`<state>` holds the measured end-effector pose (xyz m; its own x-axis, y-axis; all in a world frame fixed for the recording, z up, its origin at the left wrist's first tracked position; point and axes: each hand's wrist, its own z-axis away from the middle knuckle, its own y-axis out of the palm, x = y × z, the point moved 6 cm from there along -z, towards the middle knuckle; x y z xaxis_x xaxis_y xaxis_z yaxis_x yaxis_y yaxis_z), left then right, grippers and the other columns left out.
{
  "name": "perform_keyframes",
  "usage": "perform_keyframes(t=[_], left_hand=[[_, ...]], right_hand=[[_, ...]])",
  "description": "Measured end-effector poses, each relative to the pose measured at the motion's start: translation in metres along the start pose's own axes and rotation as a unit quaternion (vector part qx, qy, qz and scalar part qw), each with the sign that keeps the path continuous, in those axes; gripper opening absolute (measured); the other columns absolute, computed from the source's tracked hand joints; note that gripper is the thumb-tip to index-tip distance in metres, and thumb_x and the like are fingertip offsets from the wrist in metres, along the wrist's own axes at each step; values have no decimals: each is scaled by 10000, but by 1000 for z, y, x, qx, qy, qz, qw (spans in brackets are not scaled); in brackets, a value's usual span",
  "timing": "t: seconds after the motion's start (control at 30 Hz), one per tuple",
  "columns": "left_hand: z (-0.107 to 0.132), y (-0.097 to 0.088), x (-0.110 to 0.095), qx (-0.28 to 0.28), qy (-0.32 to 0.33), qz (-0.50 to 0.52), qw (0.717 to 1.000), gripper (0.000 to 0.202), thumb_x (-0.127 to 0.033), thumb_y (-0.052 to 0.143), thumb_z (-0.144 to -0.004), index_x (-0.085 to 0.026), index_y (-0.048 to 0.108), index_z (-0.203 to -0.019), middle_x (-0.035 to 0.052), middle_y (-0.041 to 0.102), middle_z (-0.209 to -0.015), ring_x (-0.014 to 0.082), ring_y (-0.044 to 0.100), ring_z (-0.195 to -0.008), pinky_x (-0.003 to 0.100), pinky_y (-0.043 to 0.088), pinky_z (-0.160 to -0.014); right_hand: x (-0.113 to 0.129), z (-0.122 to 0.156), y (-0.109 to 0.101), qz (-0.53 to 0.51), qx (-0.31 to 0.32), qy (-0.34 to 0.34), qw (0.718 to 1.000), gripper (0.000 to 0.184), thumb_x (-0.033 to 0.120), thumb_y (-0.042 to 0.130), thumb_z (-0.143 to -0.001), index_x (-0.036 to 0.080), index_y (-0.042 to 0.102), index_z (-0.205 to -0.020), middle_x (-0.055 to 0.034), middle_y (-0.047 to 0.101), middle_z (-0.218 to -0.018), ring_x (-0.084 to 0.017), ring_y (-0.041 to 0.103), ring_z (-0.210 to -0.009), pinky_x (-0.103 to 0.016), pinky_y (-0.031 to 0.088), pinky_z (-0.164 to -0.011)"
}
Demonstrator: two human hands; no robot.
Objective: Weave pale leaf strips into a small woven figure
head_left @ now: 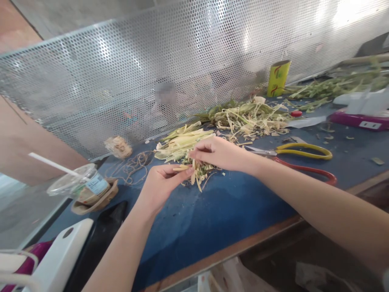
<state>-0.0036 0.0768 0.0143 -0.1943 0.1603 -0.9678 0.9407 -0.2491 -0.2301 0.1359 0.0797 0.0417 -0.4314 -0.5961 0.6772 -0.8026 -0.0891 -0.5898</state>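
Note:
My left hand [162, 183] pinches a short bundle of pale yellow plant strips [181, 167], perhaps corn husk, between thumb and fingers. Right beside it, my right hand [211, 153] has its fingers curled together close to the strips' far end. What those fingers grip is too small to make out. Under both hands lies a small heap of chopped plant scraps [199, 180]. Just behind sits a stack of pale green husk leaves [187, 142]. Scissors [291, 152] with one yellow and one red handle lie open, partly behind my right forearm.
A larger pile of dry husks [252, 117] lies along the perforated metal screen [121, 81]. At left are tangled twine [132, 168] and a plastic cup [91, 188] with a straw. A yellow container [278, 78] and green stems [331, 90] are at back right.

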Motion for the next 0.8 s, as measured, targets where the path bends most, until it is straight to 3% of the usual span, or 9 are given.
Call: perform_keyframes(t=[0.1,0.2,0.37,0.47,0.6,0.8], left_hand=[[-2,-2,-2,-24,11,20,999,123,-258,750,-579,-216,734,-694,-9,725,-703,105,588,-693,196,439,-703],[-3,-5,-2,-41,22,47,998,86,-257,750,-578,-208,728,-644,-18,721,-684,81,572,-654,170,432,-676],[-4,-8,-3,-56,34,57,996,88,-241,751,-576,-212,728,-656,-21,718,-683,72,562,-648,159,426,-662],[-4,-8,-3,-58,43,40,997,102,-244,748,-579,-219,731,-677,-14,715,-683,88,566,-681,175,427,-680],[-3,-8,-5,-52,63,-12,997,104,-271,727,-606,-223,731,-698,-4,704,-700,108,564,-691,204,430,-677],[-1,-8,-12,-44,117,-198,972,157,-314,697,-632,-215,733,-748,18,696,-796,166,579,-741,264,428,-693]], right_hand=[[0,-1,-7,-19,-55,4,998,282,358,397,-851,149,530,-716,8,541,-665,-69,463,-550,-210,340,-527],[8,1,-10,-10,-77,-43,996,241,376,493,-801,154,568,-861,-27,600,-859,-94,530,-695,-223,383,-597],[19,4,-9,28,-72,-120,990,169,255,506,-808,162,646,-828,-22,643,-802,-98,550,-708,-231,406,-655],[13,2,-12,-1,-92,-90,992,169,270,539,-787,157,664,-782,-15,663,-777,-89,559,-669,-214,414,-620],[5,-1,-10,-12,-65,-45,997,194,326,607,-730,142,669,-729,-22,665,-736,-98,567,-660,-210,410,-588],[-3,-2,-6,0,-19,23,1000,121,254,635,-697,135,661,-700,-7,630,-657,-70,494,-550,-204,357,-516]])
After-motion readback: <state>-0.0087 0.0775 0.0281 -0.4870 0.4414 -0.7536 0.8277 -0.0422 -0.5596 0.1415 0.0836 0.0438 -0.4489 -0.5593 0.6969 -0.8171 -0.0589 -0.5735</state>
